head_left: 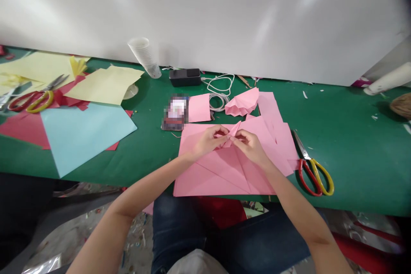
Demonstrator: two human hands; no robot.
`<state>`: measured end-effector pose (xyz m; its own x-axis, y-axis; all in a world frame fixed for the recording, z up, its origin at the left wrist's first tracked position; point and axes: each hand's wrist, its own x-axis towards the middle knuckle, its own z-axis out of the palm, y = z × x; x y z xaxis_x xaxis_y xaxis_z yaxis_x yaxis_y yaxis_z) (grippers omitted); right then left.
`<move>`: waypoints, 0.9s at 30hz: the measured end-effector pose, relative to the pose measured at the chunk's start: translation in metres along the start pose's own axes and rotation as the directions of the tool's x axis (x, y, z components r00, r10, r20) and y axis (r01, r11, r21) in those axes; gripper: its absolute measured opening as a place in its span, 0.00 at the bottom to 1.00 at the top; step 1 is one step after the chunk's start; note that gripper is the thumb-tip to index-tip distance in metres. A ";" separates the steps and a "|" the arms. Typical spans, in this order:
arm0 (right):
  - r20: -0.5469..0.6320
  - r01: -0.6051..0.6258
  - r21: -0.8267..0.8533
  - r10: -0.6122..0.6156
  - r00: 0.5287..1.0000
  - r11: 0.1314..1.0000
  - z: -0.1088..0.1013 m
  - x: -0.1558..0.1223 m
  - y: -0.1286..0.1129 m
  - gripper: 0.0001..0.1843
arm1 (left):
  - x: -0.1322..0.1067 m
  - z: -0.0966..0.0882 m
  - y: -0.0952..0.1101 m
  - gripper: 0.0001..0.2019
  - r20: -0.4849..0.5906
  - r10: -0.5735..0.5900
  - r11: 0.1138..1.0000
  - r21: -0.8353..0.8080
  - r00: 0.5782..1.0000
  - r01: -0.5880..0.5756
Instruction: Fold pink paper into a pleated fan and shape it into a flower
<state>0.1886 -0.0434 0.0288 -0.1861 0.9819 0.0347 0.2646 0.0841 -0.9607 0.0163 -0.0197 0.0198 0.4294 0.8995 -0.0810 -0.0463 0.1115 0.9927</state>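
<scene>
both hands, left hand (pixel 207 140) and right hand (pixel 250 145), pinch the folded paper (pixel 231 133); scissors (pixel 313 171) lie right of the grip, bare counter (pixel 359 145) beyond.

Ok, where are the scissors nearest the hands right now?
In the head view, the red-and-yellow scissors lie on the green table, just right of the pink paper sheets, beside the right hand.

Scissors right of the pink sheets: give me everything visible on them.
The scissors lie flat on the green table, closed as far as can be told. Silver metal blades point up and left, toward the wall; the handles point toward the near edge. One handle loop looks red, the other yellow, likely plastic. They sit just right of the pink paper, tip close to its edge; contact cannot be told. Neither hand touches them.
</scene>
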 end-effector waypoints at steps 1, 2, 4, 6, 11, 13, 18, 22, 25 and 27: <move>0.004 0.003 0.002 -0.003 1.000 1.000 0.000 0.000 0.000 0.13 | 0.000 0.000 0.000 0.14 0.005 0.003 1.000 0.000 1.000 -0.003; 0.007 0.006 0.005 -0.006 1.000 1.000 -0.001 0.001 0.001 0.12 | 0.001 -0.001 0.000 0.15 0.009 0.005 1.000 -0.003 1.000 -0.005; 0.016 0.009 0.013 -0.009 1.000 1.000 -0.002 0.001 0.001 0.11 | 0.003 -0.002 0.000 0.15 0.012 -0.002 1.000 -0.013 1.000 0.002; 0.021 0.010 0.029 -0.011 1.000 1.000 -0.002 0.001 0.001 0.11 | 0.004 -0.003 -0.002 0.15 0.024 -0.025 0.999 -0.040 0.999 0.026; 0.021 0.020 0.036 -0.021 1.000 0.999 -0.003 0.001 -0.001 0.10 | 0.004 -0.003 -0.006 0.13 0.059 -0.061 0.978 -0.198 0.996 0.072; 0.022 0.032 0.020 -0.032 0.999 0.999 -0.002 0.000 -0.001 0.10 | 0.002 -0.003 -0.006 0.11 0.023 -0.039 0.981 -0.190 0.999 0.043; 0.019 0.050 -0.007 -0.049 0.999 0.999 -0.001 0.000 0.000 0.08 | 0.001 -0.001 -0.004 0.03 -0.058 0.080 0.994 0.084 0.995 -0.075; -0.049 0.060 -0.058 -0.063 0.997 0.997 -0.001 0.000 0.002 0.09 | 0.002 0.003 -0.004 0.06 -0.044 0.137 0.979 0.155 0.990 -0.129; -0.068 0.107 -0.127 -0.116 0.991 0.986 -0.002 0.000 0.004 0.09 | 0.000 0.007 -0.003 0.11 -0.010 0.081 0.993 0.086 0.997 -0.079; -0.051 0.146 -0.181 -0.157 0.986 0.973 -0.001 0.000 0.007 0.09 | -0.001 0.007 -0.002 0.10 -0.002 0.059 0.997 0.053 0.998 -0.058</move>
<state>0.1917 -0.0429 0.0228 -0.1770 0.9639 0.1992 0.4017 0.2555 -0.8794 0.0224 -0.0238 0.0183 0.4245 0.9051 -0.0229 -0.0230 0.0361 0.9991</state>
